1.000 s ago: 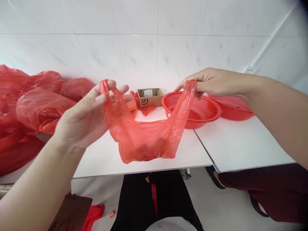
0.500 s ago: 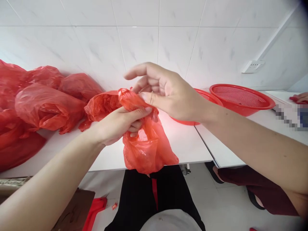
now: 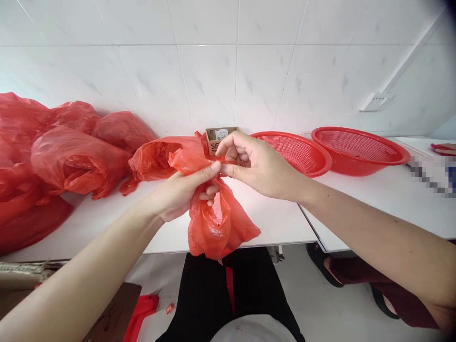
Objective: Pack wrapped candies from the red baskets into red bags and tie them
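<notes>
Left grip is pinching the bunched neck of a red bag, thumb pressing on top, and the right grip is pinching a twisted strand of it just beside, at three o'clock. Below them the bag's body is hanging at six o'clock, by the near edge of the white surface. From the bag, a box is standing at twelve, two baskets are sitting around two, and a heap of bags is bulging towards ten.

Left grip and right grip pinch side by side, thumbs pointing inward.
</notes>
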A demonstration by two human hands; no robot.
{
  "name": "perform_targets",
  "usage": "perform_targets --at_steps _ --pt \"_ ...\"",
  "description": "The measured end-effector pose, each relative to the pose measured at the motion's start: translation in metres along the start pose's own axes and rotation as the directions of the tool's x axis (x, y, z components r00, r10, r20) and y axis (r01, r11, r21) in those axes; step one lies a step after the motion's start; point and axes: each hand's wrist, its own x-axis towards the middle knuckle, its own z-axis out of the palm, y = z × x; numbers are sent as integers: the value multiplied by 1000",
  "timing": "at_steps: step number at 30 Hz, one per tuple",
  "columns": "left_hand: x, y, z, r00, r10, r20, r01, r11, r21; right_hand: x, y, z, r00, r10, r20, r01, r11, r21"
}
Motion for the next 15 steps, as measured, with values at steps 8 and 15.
perform_targets --at_steps 8,15 --pt "2 0 -10 995 92 36 -97 983 157 -30 -18 14 985 -172 -29 170 984 -43" --pt "3 -1 -3 974 227 -28 -124 628 768 -15 32 21 990 144 -12 -141 981 131"
